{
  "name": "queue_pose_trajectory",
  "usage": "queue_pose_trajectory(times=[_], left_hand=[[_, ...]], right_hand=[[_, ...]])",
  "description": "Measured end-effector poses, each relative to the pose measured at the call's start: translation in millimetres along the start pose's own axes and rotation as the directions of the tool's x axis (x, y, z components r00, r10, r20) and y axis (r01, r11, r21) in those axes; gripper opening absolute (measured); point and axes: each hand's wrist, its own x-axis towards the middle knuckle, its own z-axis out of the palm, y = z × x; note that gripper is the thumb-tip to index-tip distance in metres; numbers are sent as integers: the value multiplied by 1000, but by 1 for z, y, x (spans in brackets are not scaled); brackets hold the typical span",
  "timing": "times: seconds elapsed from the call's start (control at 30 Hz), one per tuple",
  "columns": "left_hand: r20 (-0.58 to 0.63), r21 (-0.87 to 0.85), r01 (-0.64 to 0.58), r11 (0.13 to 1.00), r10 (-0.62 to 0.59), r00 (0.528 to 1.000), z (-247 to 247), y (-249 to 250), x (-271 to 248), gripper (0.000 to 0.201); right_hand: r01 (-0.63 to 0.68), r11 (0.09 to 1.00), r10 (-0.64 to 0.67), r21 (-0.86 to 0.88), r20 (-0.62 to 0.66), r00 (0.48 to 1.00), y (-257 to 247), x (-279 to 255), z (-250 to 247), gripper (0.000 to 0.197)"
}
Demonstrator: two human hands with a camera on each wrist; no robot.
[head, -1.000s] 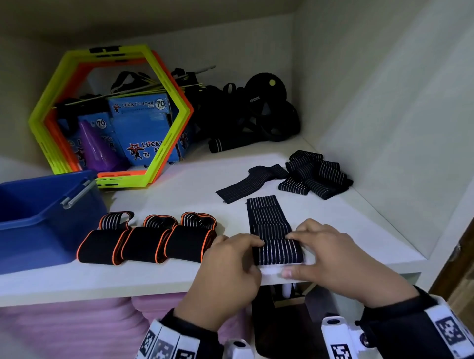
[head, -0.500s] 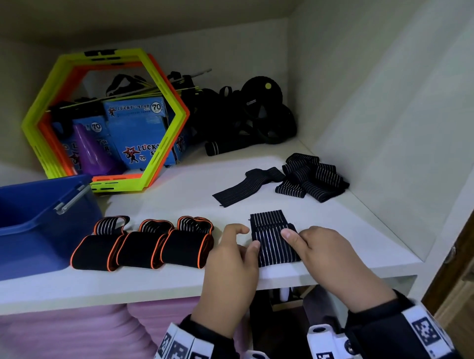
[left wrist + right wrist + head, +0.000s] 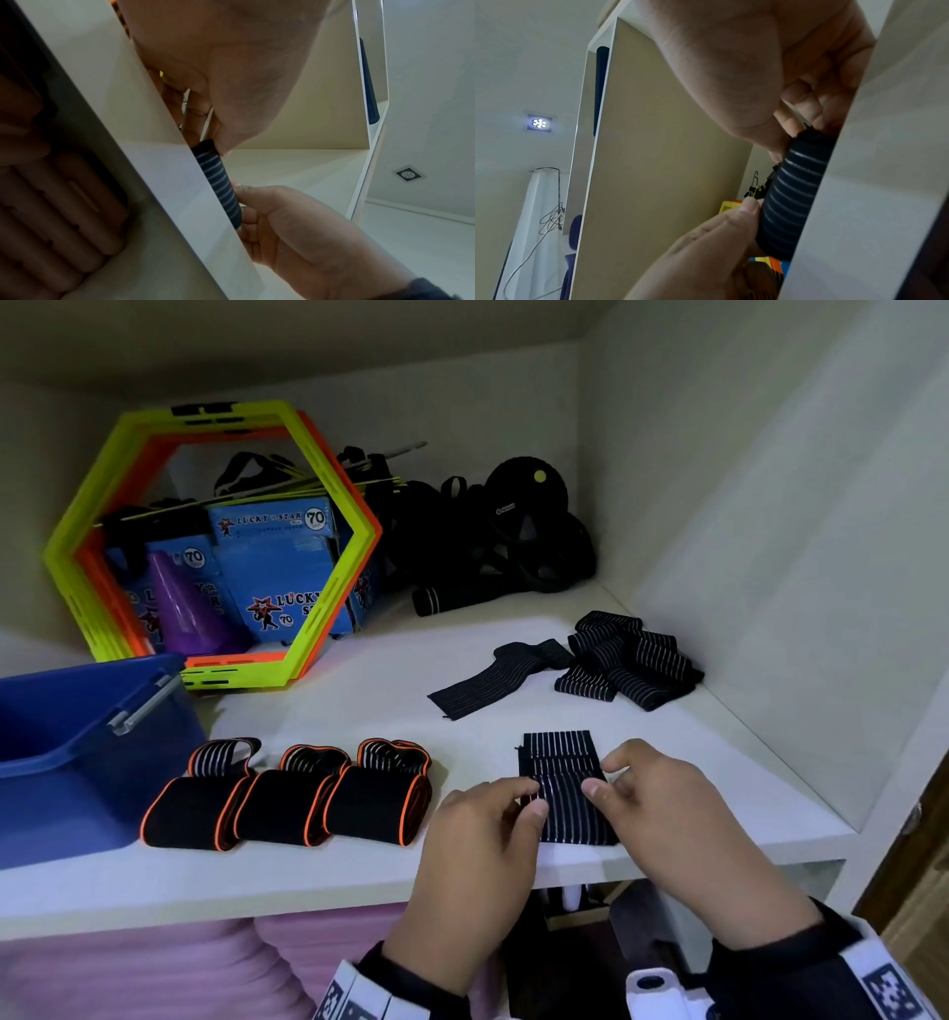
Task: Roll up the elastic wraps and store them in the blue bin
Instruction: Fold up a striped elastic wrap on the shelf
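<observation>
A black elastic wrap with thin white stripes [image 3: 562, 762] lies near the white shelf's front edge [image 3: 308, 880], partly rolled. My left hand [image 3: 529, 798] pinches the roll's left end and my right hand [image 3: 601, 775] pinches its right end. A short flat tail reaches away from me. The left wrist view shows the roll [image 3: 221, 182] against the shelf edge between both hands, and so does the right wrist view [image 3: 793, 192]. The blue bin [image 3: 102, 683] stands at the far left. Its inside is mostly out of view.
Three rolled black wraps with orange edges [image 3: 287, 798] lie between the bin and my hands. At the back right are a loose flat striped wrap [image 3: 493, 675] and a pile of striped wraps [image 3: 631, 660]. Hexagonal rings [image 3: 328, 516], blue boxes and black gear fill the back.
Both hands have rolled the wrap's near end away from me, so the flat part is shorter. The hands moved from the shelf edge further onto the shelf.
</observation>
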Motion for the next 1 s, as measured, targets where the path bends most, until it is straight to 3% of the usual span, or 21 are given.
queue_pose_trajectory(times=[0.1,0.2,0.3,0.43,0.6,0.73,0.87,1.0], left_hand=[[91,66,-33,997,27,996,-3,-4,2,46],[215,127,-58,990,30,976,-7,-8,2,66],[231,119,-53,992,24,973,-8,-10,3,64],[202,115,-85,990,61,978,-6,-11,1,49],[49,51,-87,995,85,995,-5,-10,-4,42],[-44,-35,-35,999,34,998,1,-6,-7,34],[-93,-94,46,994,-55,994,2,-4,-2,24],[-70,-66,75,995,-80,994,3,-2,4,14]], right_hand=[[31,999,-34,35,77,996,0,-3,-7,32],[67,998,-62,-12,226,972,4,-5,-13,55],[85,995,-70,-46,266,961,10,-3,-17,65],[107,993,-92,-48,249,964,13,-2,-15,60],[139,990,-128,-22,264,956,16,-6,-15,52],[145,989,-133,-39,219,967,16,-7,-13,14],[127,992,-121,-23,182,976,13,-10,-9,32],[75,997,-74,-12,102,992,11,-11,-5,39]])
